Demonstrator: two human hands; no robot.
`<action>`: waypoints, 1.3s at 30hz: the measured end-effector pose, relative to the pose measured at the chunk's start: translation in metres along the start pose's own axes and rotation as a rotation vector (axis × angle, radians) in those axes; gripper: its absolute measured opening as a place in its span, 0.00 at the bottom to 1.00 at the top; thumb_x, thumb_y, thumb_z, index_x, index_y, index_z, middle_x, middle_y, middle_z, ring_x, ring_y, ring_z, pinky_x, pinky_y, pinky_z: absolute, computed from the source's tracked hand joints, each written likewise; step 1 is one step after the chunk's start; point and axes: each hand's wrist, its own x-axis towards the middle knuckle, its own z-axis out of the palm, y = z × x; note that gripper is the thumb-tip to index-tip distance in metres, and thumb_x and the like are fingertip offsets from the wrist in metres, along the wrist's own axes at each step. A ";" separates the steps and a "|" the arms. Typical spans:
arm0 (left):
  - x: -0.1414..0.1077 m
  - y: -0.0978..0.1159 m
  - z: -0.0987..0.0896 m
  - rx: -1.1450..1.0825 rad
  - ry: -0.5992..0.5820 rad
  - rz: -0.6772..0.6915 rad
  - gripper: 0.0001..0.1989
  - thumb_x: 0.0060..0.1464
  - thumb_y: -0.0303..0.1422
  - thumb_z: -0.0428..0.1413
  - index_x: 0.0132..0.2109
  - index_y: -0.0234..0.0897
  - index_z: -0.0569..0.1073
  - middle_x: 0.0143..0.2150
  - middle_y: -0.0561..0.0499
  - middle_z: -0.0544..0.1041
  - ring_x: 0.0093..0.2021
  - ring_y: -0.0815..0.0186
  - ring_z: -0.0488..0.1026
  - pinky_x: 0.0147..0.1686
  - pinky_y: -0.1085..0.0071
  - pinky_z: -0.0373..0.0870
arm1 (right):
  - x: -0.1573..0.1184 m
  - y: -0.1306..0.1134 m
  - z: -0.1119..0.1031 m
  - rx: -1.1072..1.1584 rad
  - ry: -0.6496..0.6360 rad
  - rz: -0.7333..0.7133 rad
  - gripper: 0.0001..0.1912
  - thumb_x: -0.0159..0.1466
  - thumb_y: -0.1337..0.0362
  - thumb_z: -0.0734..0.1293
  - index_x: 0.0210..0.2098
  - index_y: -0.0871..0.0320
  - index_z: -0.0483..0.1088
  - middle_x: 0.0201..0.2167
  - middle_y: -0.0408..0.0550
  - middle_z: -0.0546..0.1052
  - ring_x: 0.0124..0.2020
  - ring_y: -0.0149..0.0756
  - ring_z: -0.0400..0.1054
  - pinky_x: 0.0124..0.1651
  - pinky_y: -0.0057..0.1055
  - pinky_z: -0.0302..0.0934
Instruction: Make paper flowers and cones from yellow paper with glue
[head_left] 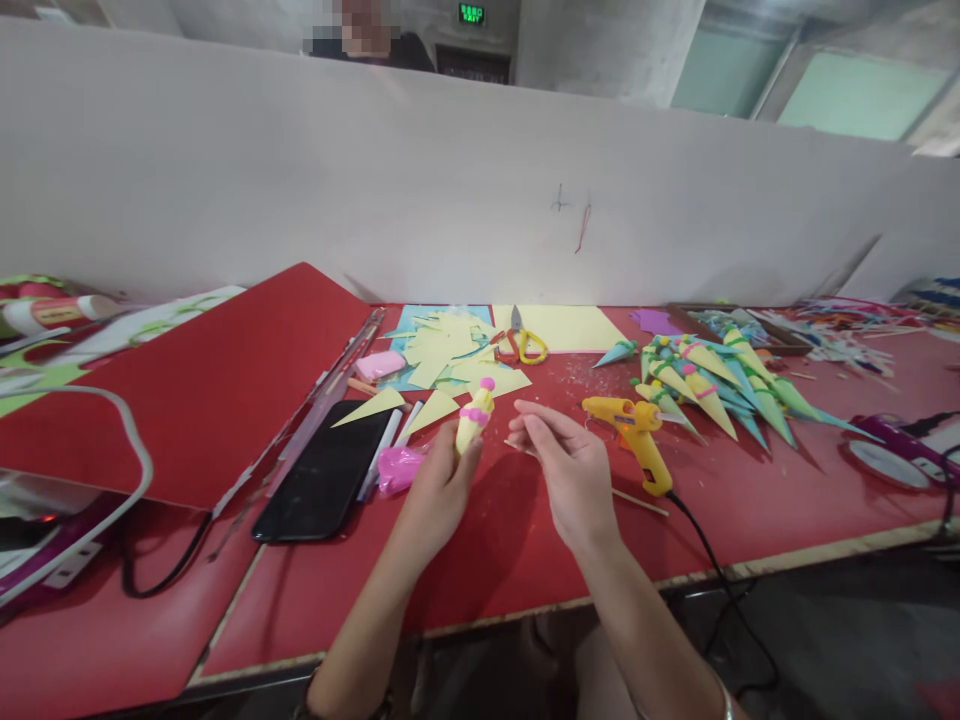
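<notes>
In my left hand [439, 485], closed around its lower part, is a small pale-yellow paper cone [472, 425] with a pink wavy band and a pink ball on top. My right hand [566, 460] hovers just to the right, thumb and fingers pinched together. Whatever may be between those fingertips is too small to make out. A thin wooden stick [641, 502] passes beneath the right hand; whether the hand touches it I cannot tell. Beside that hand lies a yellow glue gun [637, 440] with a black cord. Near my left hand is a pink packet [397, 470].
Finished yellow and blue cones [705, 385] are heaped at the right. Cut yellow paper pieces [442, 345] and scissors [519, 340] lie at the back. A black phone [322, 480] and red board [225, 390] are left. A white partition [450, 200] stands behind; a person is beyond it.
</notes>
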 end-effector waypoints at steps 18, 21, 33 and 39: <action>-0.008 0.020 0.003 -0.466 -0.236 -0.163 0.14 0.57 0.45 0.43 0.37 0.38 0.59 0.22 0.60 0.51 0.21 0.74 0.47 0.19 0.75 0.46 | -0.005 -0.006 0.005 -0.133 -0.068 -0.051 0.05 0.54 0.65 0.67 0.32 0.57 0.73 0.28 0.43 0.77 0.30 0.30 0.71 0.36 0.27 0.67; -0.008 0.017 0.003 -0.482 -0.270 -0.157 0.14 0.58 0.44 0.41 0.37 0.38 0.59 0.22 0.60 0.51 0.21 0.74 0.47 0.19 0.75 0.45 | -0.005 -0.007 0.004 -0.133 -0.051 -0.053 0.06 0.56 0.63 0.66 0.33 0.57 0.73 0.27 0.43 0.77 0.30 0.30 0.71 0.37 0.28 0.67; -0.007 0.016 0.003 -0.467 -0.300 -0.129 0.13 0.59 0.43 0.41 0.37 0.38 0.59 0.21 0.60 0.52 0.20 0.73 0.47 0.19 0.74 0.45 | -0.007 -0.006 0.003 -0.249 -0.049 -0.179 0.05 0.57 0.65 0.65 0.32 0.57 0.73 0.28 0.44 0.76 0.30 0.32 0.71 0.36 0.29 0.67; -0.008 0.014 0.004 -0.475 -0.303 -0.116 0.14 0.58 0.43 0.42 0.32 0.38 0.57 0.21 0.60 0.52 0.20 0.74 0.45 0.19 0.75 0.45 | -0.007 -0.006 0.004 -0.372 -0.090 -0.328 0.07 0.59 0.68 0.64 0.35 0.56 0.73 0.33 0.46 0.74 0.34 0.33 0.69 0.37 0.29 0.65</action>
